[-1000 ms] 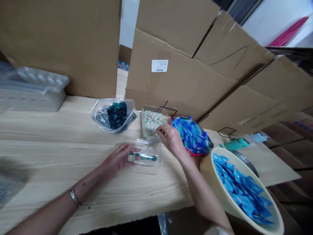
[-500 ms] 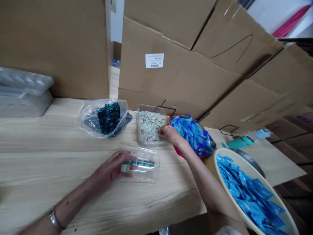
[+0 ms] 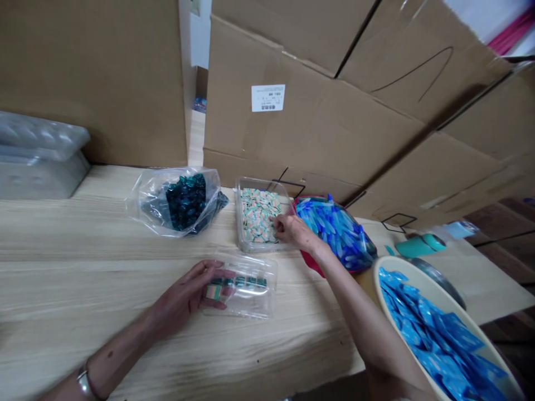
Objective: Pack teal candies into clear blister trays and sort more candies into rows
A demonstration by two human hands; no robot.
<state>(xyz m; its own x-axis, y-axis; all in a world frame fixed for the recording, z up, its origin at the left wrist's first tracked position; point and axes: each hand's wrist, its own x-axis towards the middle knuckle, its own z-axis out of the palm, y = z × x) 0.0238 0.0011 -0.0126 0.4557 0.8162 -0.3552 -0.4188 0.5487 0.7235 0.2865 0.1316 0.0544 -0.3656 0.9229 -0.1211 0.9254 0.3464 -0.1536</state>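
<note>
Wood table (image 3: 125, 289) below cardboard boxes (image 3: 309, 111), left hand (image 3: 184, 295) spread on clear tray (image 3: 263, 303), right hand (image 3: 296, 233) at tile tray (image 3: 246, 245), grip unclear

Everything is sitting along the worktop (image 3: 83, 289), cardboard boxes (image 3: 309, 128) standing behind.
A plastic bag (image 3: 142, 206) is lying left of a plastic tray (image 3: 238, 223), a dish (image 3: 308, 262) right of it, a plastic clamshell (image 3: 259, 306) in front.

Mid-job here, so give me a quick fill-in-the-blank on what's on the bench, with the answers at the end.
The fingers of the ____ hand touch the pastel pieces in the clear tub. The left hand is on a clear plastic container on the pale ____ table. The dark teal pieces lie in a clear plastic ____. The bright blue pieces nearest the camera fill a cream ____.

Missing words: right; wooden; bag; bowl.
</note>
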